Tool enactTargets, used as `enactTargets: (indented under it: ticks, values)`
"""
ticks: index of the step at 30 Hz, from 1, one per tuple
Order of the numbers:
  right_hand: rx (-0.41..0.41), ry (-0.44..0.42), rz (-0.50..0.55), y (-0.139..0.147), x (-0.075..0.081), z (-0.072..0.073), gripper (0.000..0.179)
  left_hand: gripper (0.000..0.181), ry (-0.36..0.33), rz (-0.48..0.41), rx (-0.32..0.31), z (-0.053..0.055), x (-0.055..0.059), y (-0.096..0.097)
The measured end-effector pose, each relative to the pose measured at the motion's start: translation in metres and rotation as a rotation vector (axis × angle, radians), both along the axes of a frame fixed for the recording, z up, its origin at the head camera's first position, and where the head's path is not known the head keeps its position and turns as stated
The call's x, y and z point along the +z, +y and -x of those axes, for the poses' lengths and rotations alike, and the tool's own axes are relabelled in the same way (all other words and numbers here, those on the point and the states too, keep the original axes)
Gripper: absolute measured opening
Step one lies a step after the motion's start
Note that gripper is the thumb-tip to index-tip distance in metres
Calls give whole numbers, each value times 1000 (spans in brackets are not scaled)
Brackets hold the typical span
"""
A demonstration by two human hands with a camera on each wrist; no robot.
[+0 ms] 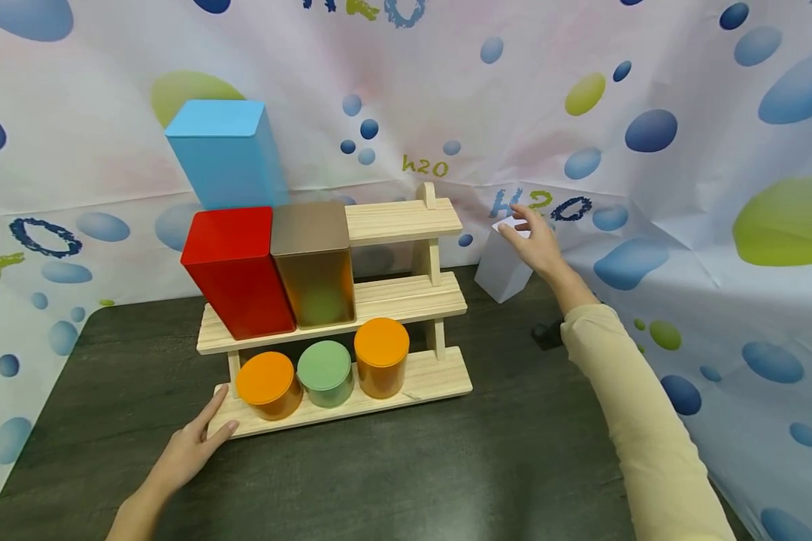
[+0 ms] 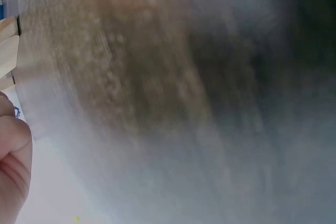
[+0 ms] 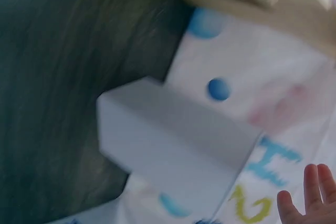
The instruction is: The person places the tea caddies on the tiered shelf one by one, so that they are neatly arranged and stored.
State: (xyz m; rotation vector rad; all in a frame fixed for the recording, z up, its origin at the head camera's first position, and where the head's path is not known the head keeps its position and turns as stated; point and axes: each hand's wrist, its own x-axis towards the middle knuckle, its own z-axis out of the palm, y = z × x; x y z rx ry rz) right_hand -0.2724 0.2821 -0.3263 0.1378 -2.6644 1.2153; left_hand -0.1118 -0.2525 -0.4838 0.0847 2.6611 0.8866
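Note:
A three-tier wooden shelf [image 1: 406, 300] stands on the dark table. My left hand [image 1: 183, 454] touches the left end of its bottom tier, with thumb and forefinger spread over the board's end. To the right of the shelf stands a white box [image 1: 503, 263]. My right hand [image 1: 537, 240] is at the box's top, fingers spread and apart from one another; whether they touch it I cannot tell. In the right wrist view the white box [image 3: 173, 135] shows large, and the fingers [image 3: 312, 187] lie beyond its top end. The left wrist view is mostly blocked by a blur.
The middle tier holds a red box [image 1: 240, 270] and a brown-gold box [image 1: 314, 263]. A tall blue box [image 1: 230, 154] is on the top tier. Two orange round tins [image 1: 382, 357] and a green one [image 1: 325, 373] stand on the bottom tier. A patterned curtain [image 1: 514, 135] hangs behind.

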Motion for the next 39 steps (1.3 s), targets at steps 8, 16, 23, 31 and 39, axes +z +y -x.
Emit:
enactTargets:
  ticks: [8,16,23,31,39]
  values:
    - [-97,-44,-88,30,-24,-1,58,77,-18,9,4,0,0,-2]
    - [-129,-114,-161,36,-46,-1,62,78,-38,19,20,0,1,-1]
    - [-155,-191,-220,37,-57,-3,64,78,-37,6,20,-1,1,-1]
    - [-185,-178,-201,38,-66,-9,62,77,-12,1,14,-2,1,-1]
    - [-199,-117,-172,39,-75,-14,57,76,4,-7,12,-2,2,-1]
